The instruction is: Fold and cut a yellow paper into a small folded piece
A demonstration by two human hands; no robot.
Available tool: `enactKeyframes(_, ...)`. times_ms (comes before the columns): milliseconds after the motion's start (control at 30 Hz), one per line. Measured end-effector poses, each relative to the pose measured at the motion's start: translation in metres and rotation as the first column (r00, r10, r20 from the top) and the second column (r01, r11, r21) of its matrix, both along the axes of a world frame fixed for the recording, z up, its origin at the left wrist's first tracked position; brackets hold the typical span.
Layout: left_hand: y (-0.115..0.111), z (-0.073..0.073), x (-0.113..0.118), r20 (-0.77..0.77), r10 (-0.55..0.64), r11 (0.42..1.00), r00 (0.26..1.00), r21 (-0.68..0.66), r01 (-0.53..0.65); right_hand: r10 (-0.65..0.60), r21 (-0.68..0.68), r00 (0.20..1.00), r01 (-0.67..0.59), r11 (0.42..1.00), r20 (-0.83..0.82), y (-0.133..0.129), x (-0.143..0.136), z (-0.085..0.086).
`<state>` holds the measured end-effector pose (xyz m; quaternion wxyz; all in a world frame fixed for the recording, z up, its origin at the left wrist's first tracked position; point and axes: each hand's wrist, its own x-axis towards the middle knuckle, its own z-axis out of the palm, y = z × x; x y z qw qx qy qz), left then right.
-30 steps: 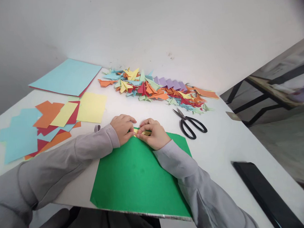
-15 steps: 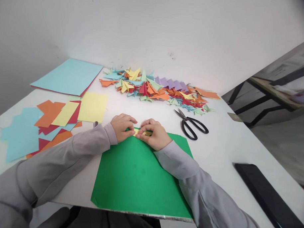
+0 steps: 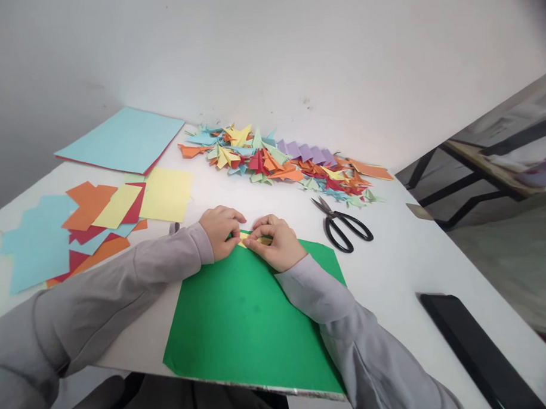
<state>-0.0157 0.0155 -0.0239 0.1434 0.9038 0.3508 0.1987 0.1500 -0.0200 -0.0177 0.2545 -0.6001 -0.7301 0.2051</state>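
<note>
A small piece of yellow paper [image 3: 243, 237] lies at the far edge of the green sheet [image 3: 250, 324], mostly hidden under my fingers. My left hand [image 3: 221, 231] pinches its left end, fingers bent and pressed down. From the right, my right hand [image 3: 277, 243] grips the same piece between thumb and fingers, and a bit of yellow shows inside the curl of that hand. The fingertips of both hands almost meet. How the paper is folded cannot be made out.
Cut coloured paper pieces [image 3: 94, 205] lie left, below a light blue sheet stack [image 3: 122, 138]. Many folded paper figures [image 3: 271, 160] line the wall. Black-handled scissors [image 3: 343, 223] rest right of the green sheet. A long black object [image 3: 479, 346] lies near the right edge.
My left fingertips have shifted slightly down and closed more on the yellow paper. My right hand stays nearly in place, still gripping it.
</note>
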Motion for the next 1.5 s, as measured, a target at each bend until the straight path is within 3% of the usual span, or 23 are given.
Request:
enactKeyframes(967,-0.0001,0.001,0.0008,-0.009,0.01,1.0,1.0,-0.01,-0.01,0.01,0.009,0.999,-0.01,1.0,0.031,-0.0003,-0.0004,0.0)
enactKeyframes(1200,0.0005,0.0022,0.0006,-0.07,0.011,0.999,0.997,-0.033,-0.014,0.012,0.008,0.999,-0.013,1.0,0.047,-0.0008,0.0003,-0.0003)
enactKeyframes(1500,0.0064,-0.001,-0.0032,-0.009,-0.016,0.998,1.0,-0.054,0.015,0.009,0.023,0.999,-0.01,1.0,0.049,-0.0008,0.0005,-0.0016)
